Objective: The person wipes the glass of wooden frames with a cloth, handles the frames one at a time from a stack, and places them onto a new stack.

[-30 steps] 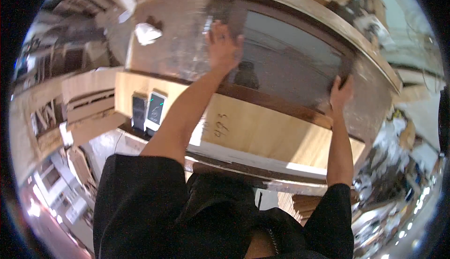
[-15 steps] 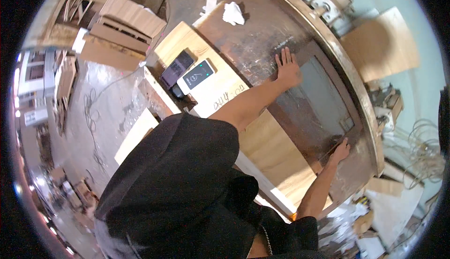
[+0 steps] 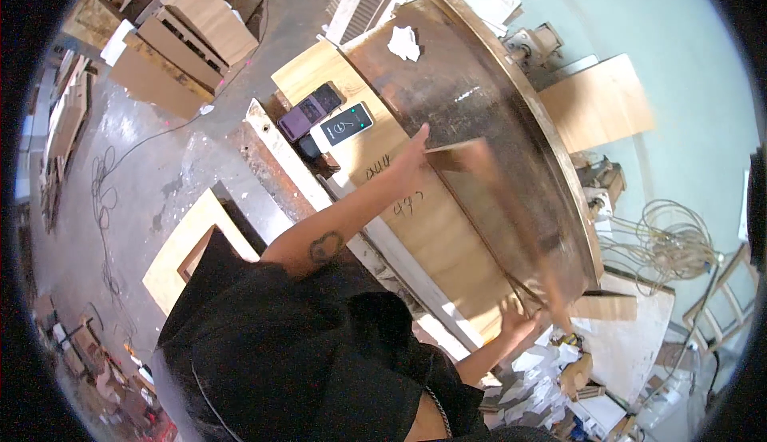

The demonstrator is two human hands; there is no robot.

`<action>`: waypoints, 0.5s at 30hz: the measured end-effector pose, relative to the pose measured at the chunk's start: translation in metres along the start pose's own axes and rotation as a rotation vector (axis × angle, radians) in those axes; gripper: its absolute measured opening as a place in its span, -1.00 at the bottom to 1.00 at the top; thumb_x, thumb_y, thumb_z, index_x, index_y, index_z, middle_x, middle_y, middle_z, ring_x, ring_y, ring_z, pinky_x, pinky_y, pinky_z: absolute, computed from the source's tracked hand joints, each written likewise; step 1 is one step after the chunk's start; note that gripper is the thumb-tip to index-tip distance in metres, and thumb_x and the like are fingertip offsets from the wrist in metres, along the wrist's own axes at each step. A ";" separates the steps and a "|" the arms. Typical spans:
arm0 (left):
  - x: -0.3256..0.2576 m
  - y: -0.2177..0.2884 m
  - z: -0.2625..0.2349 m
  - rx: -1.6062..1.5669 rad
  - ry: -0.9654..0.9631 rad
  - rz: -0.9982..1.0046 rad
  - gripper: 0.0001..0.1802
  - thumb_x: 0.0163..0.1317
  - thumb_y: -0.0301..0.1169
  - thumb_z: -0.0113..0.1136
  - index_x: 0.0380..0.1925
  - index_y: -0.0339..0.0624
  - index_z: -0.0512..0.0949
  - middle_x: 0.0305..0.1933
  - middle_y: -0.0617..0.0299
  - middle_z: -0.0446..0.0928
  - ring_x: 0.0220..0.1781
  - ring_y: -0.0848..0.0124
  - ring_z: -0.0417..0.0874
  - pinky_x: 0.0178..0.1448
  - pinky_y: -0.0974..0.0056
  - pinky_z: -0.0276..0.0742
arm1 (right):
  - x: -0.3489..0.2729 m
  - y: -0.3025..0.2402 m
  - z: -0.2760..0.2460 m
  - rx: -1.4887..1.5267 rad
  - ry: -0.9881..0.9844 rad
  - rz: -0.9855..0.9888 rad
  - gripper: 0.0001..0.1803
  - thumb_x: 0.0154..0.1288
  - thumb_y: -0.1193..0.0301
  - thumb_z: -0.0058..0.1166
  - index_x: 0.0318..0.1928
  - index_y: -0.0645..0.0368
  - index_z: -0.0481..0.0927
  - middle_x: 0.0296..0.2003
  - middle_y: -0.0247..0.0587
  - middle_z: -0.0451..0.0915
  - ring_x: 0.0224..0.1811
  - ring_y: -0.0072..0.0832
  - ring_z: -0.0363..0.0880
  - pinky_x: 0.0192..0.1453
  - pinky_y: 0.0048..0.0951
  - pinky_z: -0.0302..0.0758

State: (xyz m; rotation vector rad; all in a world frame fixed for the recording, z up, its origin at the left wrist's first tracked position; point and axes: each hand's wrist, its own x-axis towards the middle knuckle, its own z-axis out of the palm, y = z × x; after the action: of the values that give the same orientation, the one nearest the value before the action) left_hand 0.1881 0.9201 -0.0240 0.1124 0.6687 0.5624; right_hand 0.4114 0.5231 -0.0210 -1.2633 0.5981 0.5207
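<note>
Framed panel (image 3: pixel 511 210): no longer lying flat, now tilting beside the pale board (image 3: pixel 447 254) at the tabletop's (image 3: pixel 451 82) near edge, apparently being turned; meeting left hand (image 3: pixel 411 157) and right hand (image 3: pixel 518 324) at opposite ends, with fingers showing too unclearly to tell gripping.

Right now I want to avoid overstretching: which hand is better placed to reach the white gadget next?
Left, probably: the left hand, at one end of the wooden frame, is much nearer the white gadget; the right hand is by the opposite end.
</note>
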 end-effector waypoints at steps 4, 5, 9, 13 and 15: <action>-0.019 -0.012 -0.074 0.066 -0.257 -0.255 -0.54 0.22 -0.11 0.06 -0.03 -0.21 0.47 -0.14 0.14 0.55 -0.17 0.29 0.61 -0.10 0.17 0.60 | -0.026 0.043 -0.078 0.076 -0.448 -0.316 -0.51 0.35 0.12 -0.15 -0.10 0.38 0.47 -0.15 0.14 0.56 -0.14 -0.14 0.57 0.12 -0.17 0.45; -0.022 -0.012 -0.091 0.088 -0.254 -0.266 -0.57 0.18 -0.19 0.06 -0.04 -0.24 0.47 -0.16 0.14 0.56 -0.21 0.30 0.62 -0.12 0.15 0.60 | -0.023 0.061 -0.110 0.083 -0.427 -0.327 -0.51 0.35 0.12 -0.15 -0.10 0.38 0.47 -0.15 0.14 0.56 -0.14 -0.14 0.57 0.12 -0.17 0.45; -0.020 0.001 -0.140 0.147 -0.403 -0.292 -0.56 0.14 -0.34 0.02 0.00 -0.34 0.45 -0.09 0.08 0.56 -0.16 0.27 0.64 -0.05 0.04 0.60 | -0.102 0.087 -0.089 -0.107 -0.402 -0.425 -0.55 0.29 0.18 -0.07 -0.03 0.33 0.41 -0.13 -0.05 0.53 -0.13 -0.35 0.54 -0.09 -0.41 0.50; -0.115 0.061 -0.017 -0.060 -0.835 -0.203 -0.39 0.35 -0.19 -0.19 0.29 -0.38 0.14 0.37 -0.06 0.16 0.41 -0.04 0.13 0.42 -0.26 0.02 | -0.193 0.096 -0.078 0.055 -0.415 -0.449 -0.38 0.24 0.22 -0.02 0.22 0.36 0.28 0.08 -0.05 0.48 0.04 -0.44 0.52 -0.10 -0.54 0.57; -0.128 0.060 0.042 -0.057 -0.949 -0.277 -0.32 0.38 -0.07 -0.26 0.33 -0.37 0.09 0.42 -0.07 0.08 0.44 -0.05 0.07 0.42 -0.32 -0.11 | -0.225 0.104 -0.079 0.242 -0.265 -0.465 -0.41 0.28 0.10 0.03 0.14 0.30 0.35 -0.08 -0.06 0.56 -0.14 -0.39 0.61 -0.36 -0.54 0.60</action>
State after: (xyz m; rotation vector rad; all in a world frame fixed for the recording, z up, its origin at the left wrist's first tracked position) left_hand 0.1047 0.9071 0.0968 0.2090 -0.2567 0.2077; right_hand 0.1665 0.4617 0.0408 -1.0359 0.1280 0.2125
